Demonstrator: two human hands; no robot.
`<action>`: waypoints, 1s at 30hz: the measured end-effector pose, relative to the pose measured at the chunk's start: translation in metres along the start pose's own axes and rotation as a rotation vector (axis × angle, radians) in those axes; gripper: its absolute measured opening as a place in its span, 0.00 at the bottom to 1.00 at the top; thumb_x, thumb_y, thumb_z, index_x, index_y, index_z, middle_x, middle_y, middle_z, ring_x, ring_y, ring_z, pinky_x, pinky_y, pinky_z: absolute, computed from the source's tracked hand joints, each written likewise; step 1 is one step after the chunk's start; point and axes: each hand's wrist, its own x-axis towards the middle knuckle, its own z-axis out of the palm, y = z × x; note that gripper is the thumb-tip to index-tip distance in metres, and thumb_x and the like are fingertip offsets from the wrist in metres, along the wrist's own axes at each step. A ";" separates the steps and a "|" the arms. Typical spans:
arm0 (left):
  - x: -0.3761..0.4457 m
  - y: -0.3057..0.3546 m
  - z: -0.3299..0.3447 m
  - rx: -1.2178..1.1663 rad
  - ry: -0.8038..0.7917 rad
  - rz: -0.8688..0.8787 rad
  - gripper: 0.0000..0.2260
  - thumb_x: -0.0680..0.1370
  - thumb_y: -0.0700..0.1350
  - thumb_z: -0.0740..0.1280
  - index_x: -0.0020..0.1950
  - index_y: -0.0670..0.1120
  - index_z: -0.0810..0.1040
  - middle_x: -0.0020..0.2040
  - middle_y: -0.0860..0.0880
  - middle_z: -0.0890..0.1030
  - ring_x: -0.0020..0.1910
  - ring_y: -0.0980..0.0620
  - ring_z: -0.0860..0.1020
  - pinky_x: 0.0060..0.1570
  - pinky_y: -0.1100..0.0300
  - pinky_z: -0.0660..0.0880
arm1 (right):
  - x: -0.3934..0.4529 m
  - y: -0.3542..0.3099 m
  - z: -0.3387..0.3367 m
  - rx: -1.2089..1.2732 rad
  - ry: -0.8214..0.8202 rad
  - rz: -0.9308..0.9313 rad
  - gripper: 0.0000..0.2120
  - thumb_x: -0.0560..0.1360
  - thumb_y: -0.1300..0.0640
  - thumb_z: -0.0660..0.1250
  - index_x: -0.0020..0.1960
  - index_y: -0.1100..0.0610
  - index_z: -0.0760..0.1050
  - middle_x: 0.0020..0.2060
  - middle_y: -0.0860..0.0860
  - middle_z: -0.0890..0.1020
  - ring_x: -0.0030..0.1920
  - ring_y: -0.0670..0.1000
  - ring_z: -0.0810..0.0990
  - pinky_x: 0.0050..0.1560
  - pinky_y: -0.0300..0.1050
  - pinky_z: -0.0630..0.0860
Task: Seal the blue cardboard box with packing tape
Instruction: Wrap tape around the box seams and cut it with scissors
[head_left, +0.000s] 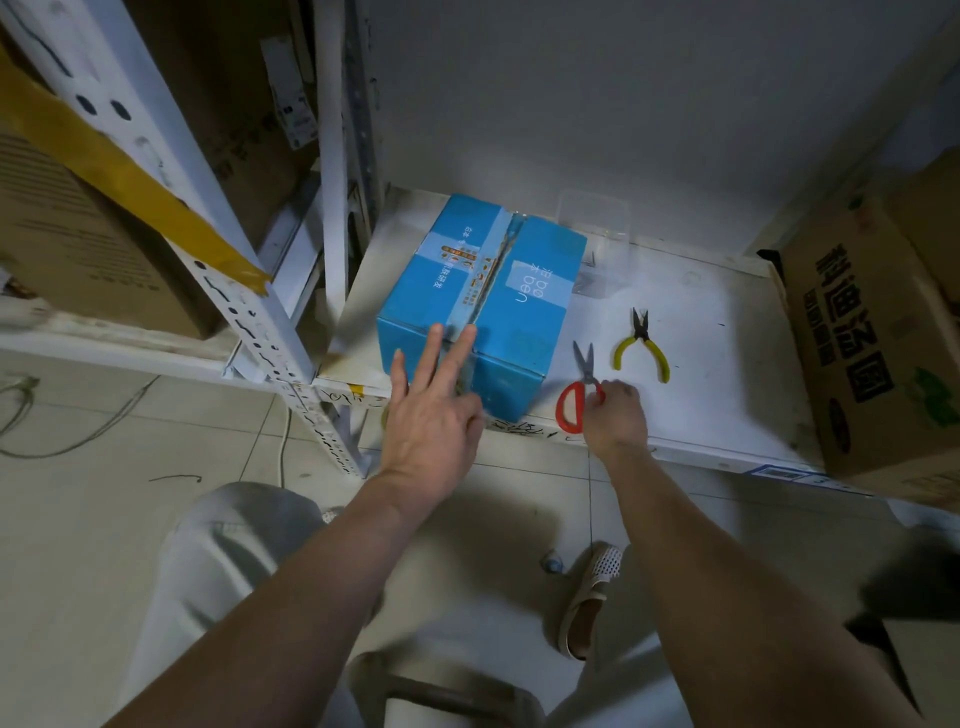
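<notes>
A storeroom or stockroom, by the look of it: white slotted-steel shelving (249, 291) stands on a tiled floor (104, 499), brown cardboard cartons (872, 343) fill the shelves, and scissors (579, 392) and yellow-handled pliers (641, 343) lie on the low white shelf (701, 364) against a bare wall.

yellow-handled pliers (642, 340) lie on the white shelf (717, 364) just beyond the right hand. a brown printed carton (872, 358) stands far to its right. a clear plastic container (595, 218) sits well beyond, by the wall.
</notes>
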 end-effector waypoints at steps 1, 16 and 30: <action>0.003 0.001 0.000 0.009 -0.023 0.007 0.05 0.74 0.49 0.68 0.40 0.52 0.81 0.78 0.52 0.49 0.77 0.45 0.42 0.72 0.40 0.41 | -0.005 -0.003 -0.001 0.036 0.095 -0.069 0.17 0.81 0.51 0.54 0.65 0.57 0.70 0.62 0.55 0.73 0.59 0.55 0.76 0.63 0.53 0.72; 0.010 0.005 -0.006 0.048 -0.218 -0.018 0.07 0.76 0.51 0.64 0.44 0.55 0.81 0.77 0.55 0.39 0.75 0.49 0.33 0.71 0.37 0.38 | -0.045 -0.053 -0.002 -0.001 0.052 -0.400 0.37 0.67 0.40 0.72 0.68 0.51 0.58 0.60 0.51 0.77 0.58 0.52 0.78 0.55 0.49 0.77; 0.015 0.020 -0.006 -0.090 -0.159 -0.006 0.05 0.75 0.51 0.66 0.42 0.55 0.81 0.78 0.53 0.45 0.76 0.46 0.38 0.71 0.36 0.41 | -0.025 -0.028 -0.026 0.105 -0.131 -0.415 0.29 0.80 0.58 0.59 0.74 0.37 0.53 0.51 0.54 0.78 0.50 0.53 0.79 0.57 0.50 0.76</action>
